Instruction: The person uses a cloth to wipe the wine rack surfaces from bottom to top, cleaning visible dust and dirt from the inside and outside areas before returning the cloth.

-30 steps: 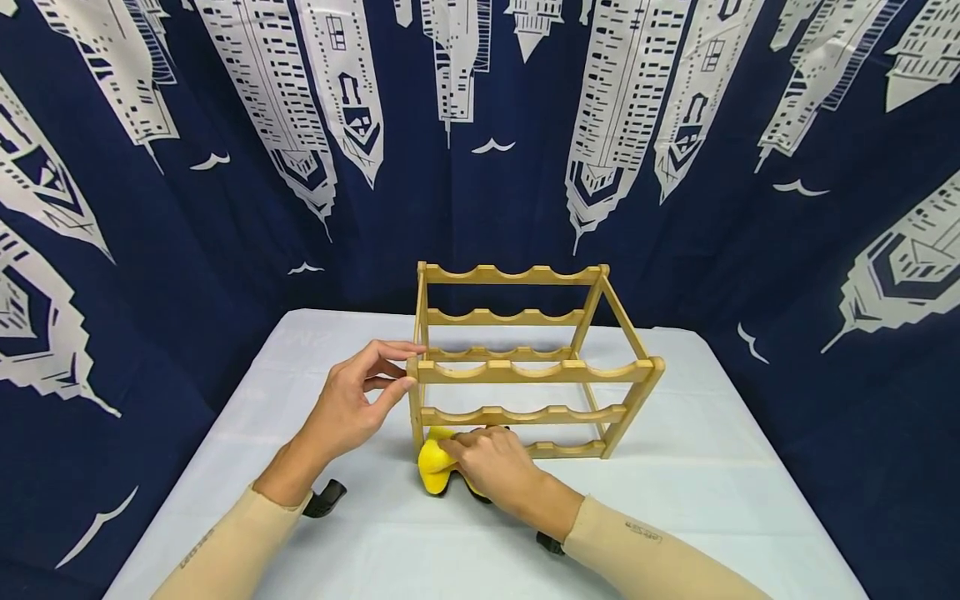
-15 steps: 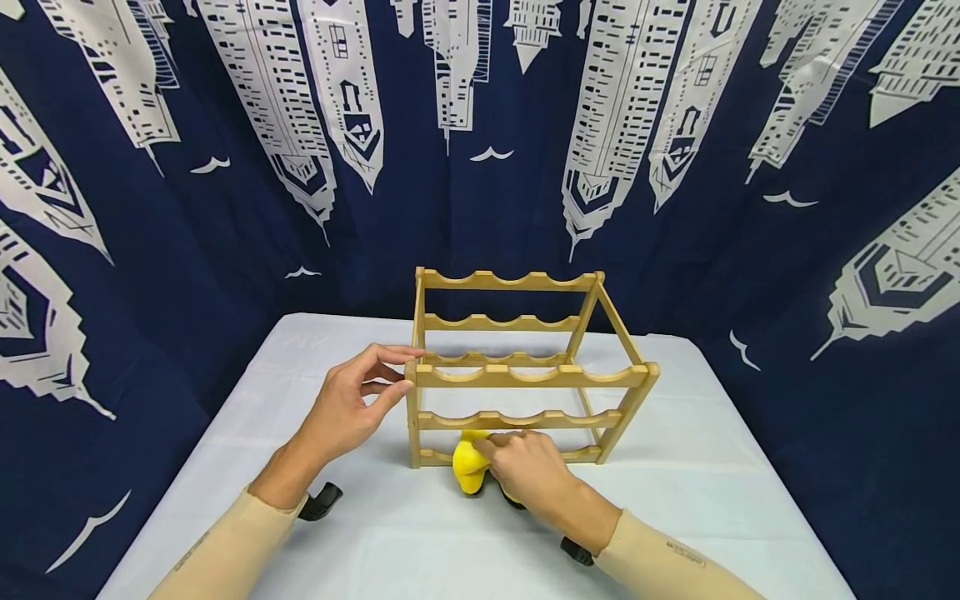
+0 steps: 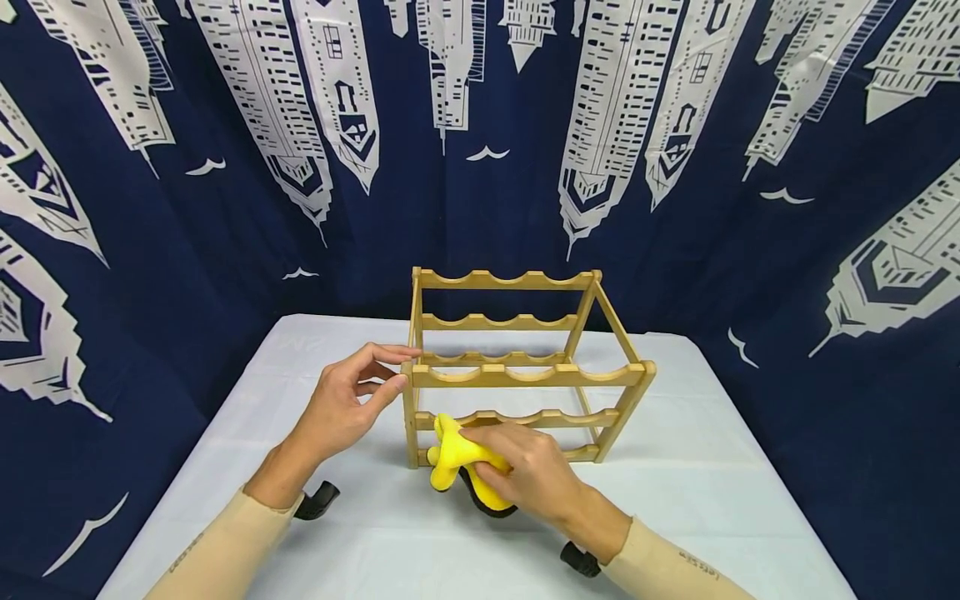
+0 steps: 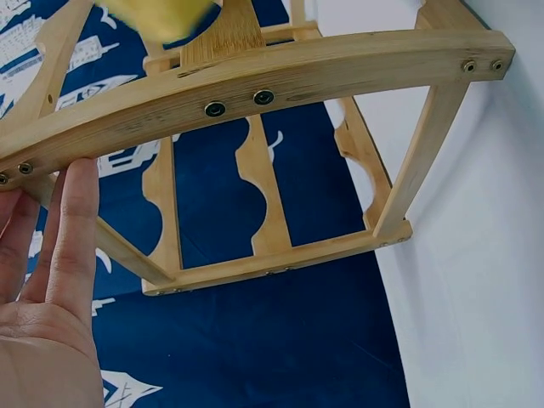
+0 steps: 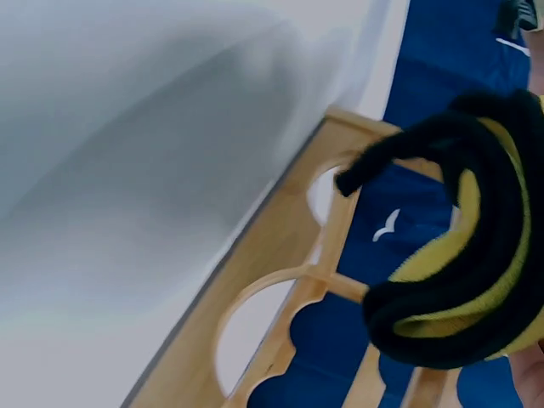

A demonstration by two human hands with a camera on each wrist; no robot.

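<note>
A light wooden wine rack [image 3: 525,377] with scalloped rails stands on the white table. My left hand [image 3: 341,408] steadies its front left post near the top, thumb in front and fingertips at the side. In the left wrist view, fingers [image 4: 75,246] reach up behind the post's wood. My right hand [image 3: 536,471] pinches a bunched yellow cloth [image 3: 457,452] with black edging before the lower front rails. The cloth's upper tip overlaps the middle front rail [image 3: 551,418] in the head view. Folds of the black edging [image 5: 442,340] hang loose in the right wrist view.
The white-covered table [image 3: 720,500] extends on both sides of the rack. Close behind its far edge hangs a navy curtain [image 3: 480,217] printed with white buildings and birds. Both wrists carry dark devices, one of them a black wrist camera [image 3: 317,500] on the left.
The right hand first slid the yellow cloth rightward along the bottom front rail. Now the cloth is raised toward the middle rail and shows more to the left. The left hand keeps its place.
</note>
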